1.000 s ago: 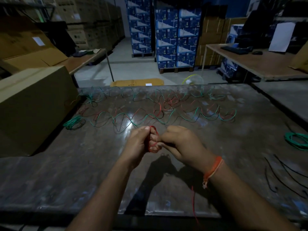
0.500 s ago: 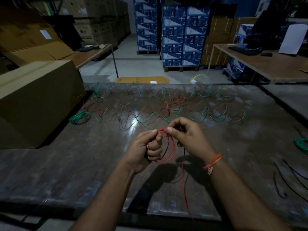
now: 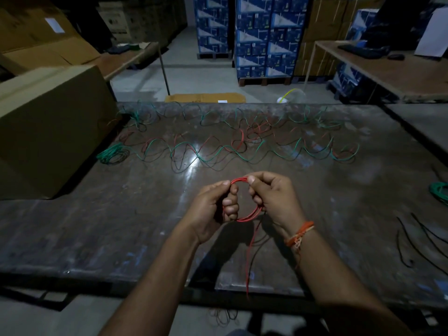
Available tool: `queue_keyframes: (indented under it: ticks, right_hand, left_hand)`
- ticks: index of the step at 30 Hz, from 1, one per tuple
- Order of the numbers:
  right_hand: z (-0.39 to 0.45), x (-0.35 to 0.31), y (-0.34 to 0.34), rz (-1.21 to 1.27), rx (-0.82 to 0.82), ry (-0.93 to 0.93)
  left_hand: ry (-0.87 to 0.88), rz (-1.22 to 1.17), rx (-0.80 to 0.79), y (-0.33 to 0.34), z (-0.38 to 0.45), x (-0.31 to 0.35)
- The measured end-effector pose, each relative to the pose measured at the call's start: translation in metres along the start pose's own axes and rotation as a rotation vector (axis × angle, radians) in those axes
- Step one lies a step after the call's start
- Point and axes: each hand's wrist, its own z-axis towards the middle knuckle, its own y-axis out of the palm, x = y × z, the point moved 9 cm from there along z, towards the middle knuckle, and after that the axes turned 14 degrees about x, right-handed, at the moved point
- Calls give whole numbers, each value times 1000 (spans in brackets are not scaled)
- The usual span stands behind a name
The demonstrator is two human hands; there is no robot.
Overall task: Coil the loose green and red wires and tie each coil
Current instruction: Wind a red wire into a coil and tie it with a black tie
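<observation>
A small red wire coil (image 3: 251, 215) hangs between both hands above the dark table (image 3: 97, 226). My left hand (image 3: 213, 209) pinches its left side with thumb and fingers curled round it. My right hand (image 3: 274, 197) pinches the top right of the loop. A loose red tail (image 3: 249, 258) drops from the coil over the table's near edge. Long wavy loose green and red wires (image 3: 218, 149) lie across the far half of the table. One green coil (image 3: 112, 154) lies at the left, another green coil (image 3: 440, 191) at the right edge.
A big cardboard box (image 3: 48, 127) stands on the table's left side. Thin black wire pieces (image 3: 421, 241) lie at the right. Beyond the table are stacked blue cartons (image 3: 264, 37), a flat cardboard sheet (image 3: 206, 97) on the floor and a desk (image 3: 392, 69) with a keyboard.
The red loop has grown wider between my hands, which have moved apart. My right hand shifted from beside the left hand's knuckles to the loop's top right.
</observation>
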Motion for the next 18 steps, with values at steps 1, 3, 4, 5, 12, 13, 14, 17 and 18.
queue_keyframes:
  ticks: [1, 3, 4, 5, 12, 13, 14, 17, 18]
  right_hand:
    - [0, 1, -2, 4, 10, -9]
    - [-1, 1, -3, -6, 14, -36]
    - [-1, 2, -3, -24, 7, -52]
    - [-2, 2, -3, -45, -3, -68]
    - [-7, 9, -2, -240, -48, -243]
    - [-9, 9, -2, -251, -57, -266]
    - [-10, 9, -2, -267, -62, -292]
    - [-15, 3, -4, -358, -35, -426]
    - [-15, -1, -5, -392, -8, -480]
  left_hand:
    - [-29, -4, -21, 1, -2, -2]
    - [-69, -25, -47, 1, -4, -6]
    - [-83, -44, -56, 1, -5, -8]
    - [-97, -76, -69, 1, -5, -10]
    - [-185, -339, 3, -1, 2, -27]
    - [-174, -349, 23, -2, 2, -26]
    - [-163, -361, 40, -4, 3, -24]
    - [-163, -408, 45, -4, 3, -24]
    - [-171, -426, 33, -3, 2, -24]
